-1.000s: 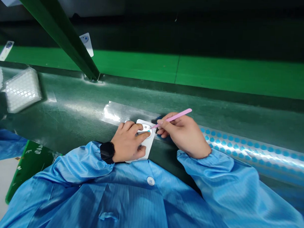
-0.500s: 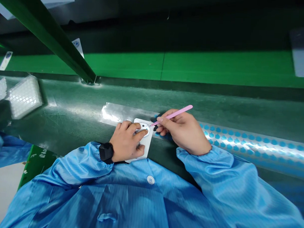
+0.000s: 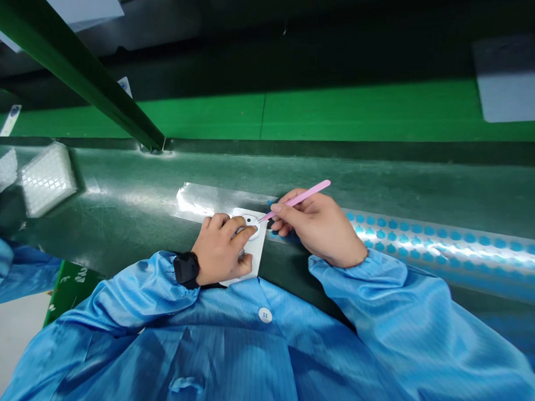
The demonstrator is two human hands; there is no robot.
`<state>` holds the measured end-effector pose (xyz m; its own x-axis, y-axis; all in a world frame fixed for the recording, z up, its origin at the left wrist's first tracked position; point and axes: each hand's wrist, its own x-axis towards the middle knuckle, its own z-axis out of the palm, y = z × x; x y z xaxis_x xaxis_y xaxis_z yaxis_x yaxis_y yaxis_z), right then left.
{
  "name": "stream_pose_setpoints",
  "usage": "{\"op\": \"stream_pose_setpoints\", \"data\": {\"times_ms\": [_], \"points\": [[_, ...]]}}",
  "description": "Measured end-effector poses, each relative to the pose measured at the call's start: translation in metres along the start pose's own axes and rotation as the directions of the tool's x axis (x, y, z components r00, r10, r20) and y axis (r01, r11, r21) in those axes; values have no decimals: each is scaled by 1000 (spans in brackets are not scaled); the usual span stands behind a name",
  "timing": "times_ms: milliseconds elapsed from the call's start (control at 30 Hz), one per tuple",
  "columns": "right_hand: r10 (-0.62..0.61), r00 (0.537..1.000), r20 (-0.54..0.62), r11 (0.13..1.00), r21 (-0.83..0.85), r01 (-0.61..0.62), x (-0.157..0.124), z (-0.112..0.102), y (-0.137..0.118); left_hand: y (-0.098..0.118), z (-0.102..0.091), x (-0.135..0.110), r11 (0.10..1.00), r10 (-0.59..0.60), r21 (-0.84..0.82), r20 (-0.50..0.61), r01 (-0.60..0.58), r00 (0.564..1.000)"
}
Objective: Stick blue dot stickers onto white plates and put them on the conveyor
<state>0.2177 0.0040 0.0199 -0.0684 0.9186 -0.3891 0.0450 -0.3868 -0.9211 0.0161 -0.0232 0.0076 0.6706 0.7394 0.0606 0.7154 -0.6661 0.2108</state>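
Observation:
My left hand [image 3: 222, 250] lies over a white flat panel [image 3: 257, 250] on the bench, holding it down with bent fingers. The panel has rounded corners and, near its top, a rounded raised part with a small dark dot. My right hand [image 3: 328, 229] pinches pink tweezers [image 3: 303, 196]. Their tips meet the panel's raised part beside my left index finger; whether a small piece sits between them cannot be made out. Beneath my right hand runs a clear strip with rows of blue round stickers [image 3: 426, 236]. My left hand hides the panel's left side.
A bubble-wrap packet [image 3: 49, 178] lies on the green bench [image 3: 126, 213] at left. A green post [image 3: 100, 80] slants down to the bench. Beyond, a green belt [image 3: 323, 117] carries a grey-white panel [image 3: 512, 86] and smaller white pieces. Another person's blue sleeve [image 3: 25, 274] shows at left.
The camera view has shifted slightly. The tweezers tips have moved a little closer to my left index fingertip on the panel. Pieces on the belt have shifted in view.

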Motion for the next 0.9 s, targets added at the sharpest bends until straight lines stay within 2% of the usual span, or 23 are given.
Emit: {"op": "stream_pose_setpoints", "data": {"times_ms": [133, 500, 767, 900], "points": [[3, 1000, 2, 1000, 7, -4, 1, 0, 0, 0, 0, 0, 1000, 4, 6, -5, -4, 1000], [-12, 1000, 14, 1000, -8, 12, 1, -1, 2, 2, -2, 3, 999, -37, 40, 69, 34, 997], [-6, 1000, 15, 1000, 9, 6, 1, -1, 1, 2, 1, 3, 998, -29, 47, 4, 29, 1000], [-7, 1000, 17, 1000, 7, 6, 1, -1, 0, 4, 1, 3, 998, -47, 41, 24, 46, 999]]}}
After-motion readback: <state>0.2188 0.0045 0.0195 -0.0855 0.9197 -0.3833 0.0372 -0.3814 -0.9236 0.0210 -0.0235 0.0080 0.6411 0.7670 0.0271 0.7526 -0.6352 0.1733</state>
